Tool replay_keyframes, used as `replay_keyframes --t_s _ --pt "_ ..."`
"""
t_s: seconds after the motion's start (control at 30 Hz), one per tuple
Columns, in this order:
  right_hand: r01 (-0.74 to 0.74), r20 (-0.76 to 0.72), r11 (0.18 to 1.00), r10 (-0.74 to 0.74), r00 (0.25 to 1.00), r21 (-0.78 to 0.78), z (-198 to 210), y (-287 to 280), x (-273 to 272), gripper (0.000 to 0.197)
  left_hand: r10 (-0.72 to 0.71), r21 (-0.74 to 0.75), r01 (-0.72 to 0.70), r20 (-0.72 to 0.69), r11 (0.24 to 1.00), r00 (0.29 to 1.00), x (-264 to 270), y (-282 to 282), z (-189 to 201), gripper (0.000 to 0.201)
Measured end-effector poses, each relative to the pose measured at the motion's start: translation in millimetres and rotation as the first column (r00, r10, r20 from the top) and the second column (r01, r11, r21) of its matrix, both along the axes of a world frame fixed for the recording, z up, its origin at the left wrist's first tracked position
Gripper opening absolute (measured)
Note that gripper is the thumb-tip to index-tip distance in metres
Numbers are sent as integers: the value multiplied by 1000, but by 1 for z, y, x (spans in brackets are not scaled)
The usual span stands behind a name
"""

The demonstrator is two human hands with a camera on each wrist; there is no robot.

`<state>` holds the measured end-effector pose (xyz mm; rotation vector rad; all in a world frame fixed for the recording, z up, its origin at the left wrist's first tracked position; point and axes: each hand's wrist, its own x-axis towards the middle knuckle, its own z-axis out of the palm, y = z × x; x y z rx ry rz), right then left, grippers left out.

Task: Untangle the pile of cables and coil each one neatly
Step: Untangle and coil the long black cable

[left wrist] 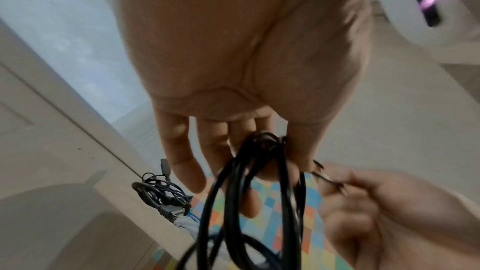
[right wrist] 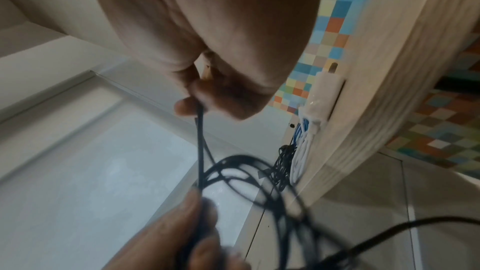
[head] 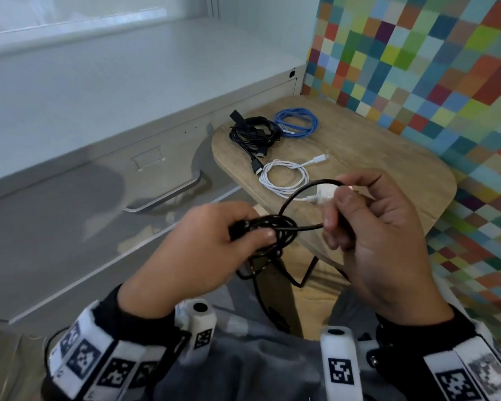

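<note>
Left hand (head: 203,250) clamps the gathered loops of the black cable (head: 275,230) off the near edge of the wooden table (head: 388,169), likely to stop them springing apart. Right hand (head: 368,227) pinches its free end, feeding another turn. 3 coiled cables lie on the table.

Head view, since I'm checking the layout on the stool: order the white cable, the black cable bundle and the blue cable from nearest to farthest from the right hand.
From the right hand:
1. White cable, just beyond the fingers, near side.
2. Black cable bundle, far left.
3. Blue cable, far edge beside the wall; close to the bundle's distance.
</note>
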<state>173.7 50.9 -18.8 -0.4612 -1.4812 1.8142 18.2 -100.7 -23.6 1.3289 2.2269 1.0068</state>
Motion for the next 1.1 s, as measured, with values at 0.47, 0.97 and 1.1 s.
replay_keyframes --t_s 0.47,0.97,1.1 --pt "14 108 998 -8 994 -55 -4 10 4 41 90 427 -427 614 797 784 -22 2 0 32" --pt "-138 410 723 -215 886 677 -8 -14 -6 8 118 460 -247 293 853 949 1 6 1 28" --pt "-169 427 645 -267 864 746 -8 -14 -7 15 101 413 -201 250 888 963 8 7 -2 31"
